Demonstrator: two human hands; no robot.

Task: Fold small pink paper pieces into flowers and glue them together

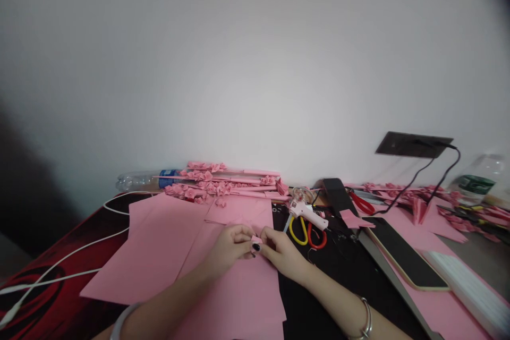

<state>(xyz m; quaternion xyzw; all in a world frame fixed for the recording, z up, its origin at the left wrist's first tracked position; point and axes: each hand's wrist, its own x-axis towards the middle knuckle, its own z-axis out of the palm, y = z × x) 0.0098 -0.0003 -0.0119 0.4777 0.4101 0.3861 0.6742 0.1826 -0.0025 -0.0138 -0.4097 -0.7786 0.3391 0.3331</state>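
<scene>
Between my two hands is a small folded piece of pink paper (pixel 255 240), partly hidden by fingertips. My left hand (pixel 228 248) pinches it from the left. From the right, my right hand (pixel 281 252) grips it too, with a dark-nailed thumb pressed on its front. Both hands are above large pink paper sheets (pixel 235 297) spread on the table. Just right of my right hand lie scissors with a yellow and a red handle loop (pixel 298 231), and a white glue gun (pixel 308 213) rests over them.
Pink paper flowers on stems (pixel 223 183) are piled along the wall beside a plastic bottle (pixel 139 179). White cables (pixel 67 252) cross the left side. To the right are a phone (pixel 406 255), a white keyboard (pixel 470 287), a black plugged-in cord (pixel 446 175) and another bottle (pixel 478 180).
</scene>
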